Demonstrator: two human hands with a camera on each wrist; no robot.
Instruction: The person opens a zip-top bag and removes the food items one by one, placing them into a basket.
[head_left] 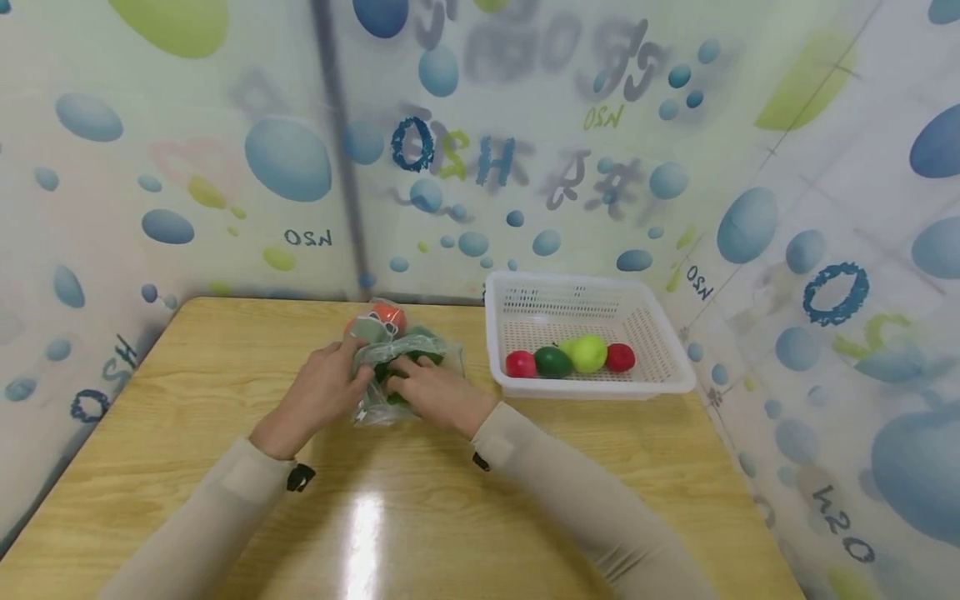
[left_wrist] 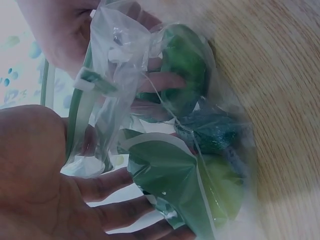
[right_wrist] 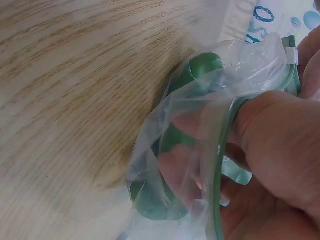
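Note:
A clear zip bag (head_left: 375, 412) with a green zipper strip lies on the table, a green printed panel (left_wrist: 165, 170) on its side. My left hand (head_left: 318, 387) holds the bag at its mouth, its fingers (left_wrist: 125, 212) behind the panel. My right hand (head_left: 442, 396) reaches through the mouth, and inside the bag its fingers curl round a green bell pepper (left_wrist: 186, 65). Next to the pepper, also in the bag, are a dark green bumpy item (left_wrist: 212, 132) and a yellowish-green round one (left_wrist: 220, 185). Clear film partly blurs these contents.
A white perforated basket (head_left: 592, 387) stands at the right, holding red items (head_left: 521, 364), a dark green one (head_left: 553, 362) and a yellow-green one (head_left: 588, 354). Behind the bag sits an orange-red item (head_left: 389, 315). Patterned walls edge the wooden table (head_left: 225, 367).

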